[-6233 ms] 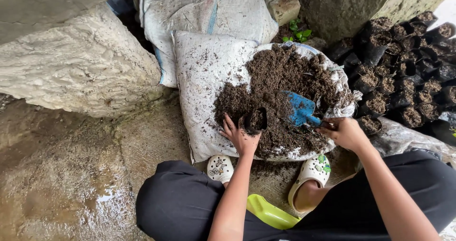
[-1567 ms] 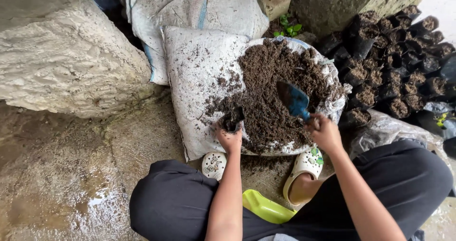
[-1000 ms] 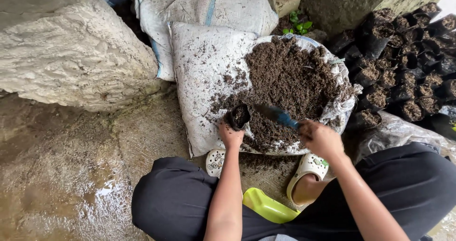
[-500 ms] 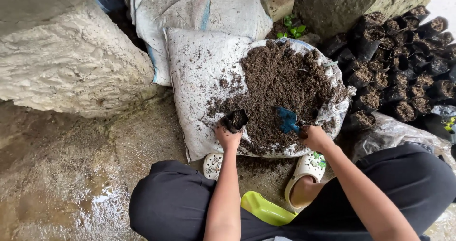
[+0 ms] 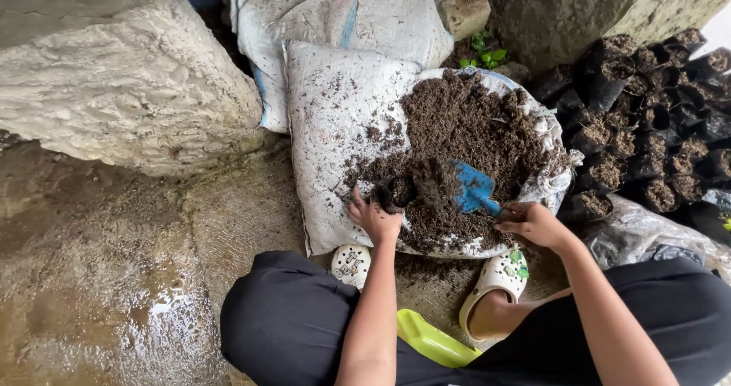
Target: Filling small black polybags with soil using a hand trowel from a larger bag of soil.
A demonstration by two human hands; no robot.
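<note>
Two hands busy: left hand (image 5: 373, 220) pinches rim of small black bag (image 5: 397, 192), resting on soil (image 5: 468, 131); right hand (image 5: 533, 224) fist-closed on blue trowel (image 5: 474, 189) handle. Bag prob thin, floppy, light; support rim + base. Soil loose, crumbly.

Small black nursery bag (image 5: 397, 192), soft-walled, mouth open and tilted toward the heap, partly filled with dark soil, resting at near edge of soil pile. Blue trowel (image 5: 474, 190), blade loaded with soil, lying just right of bag mouth, handle angled down-right.
</note>
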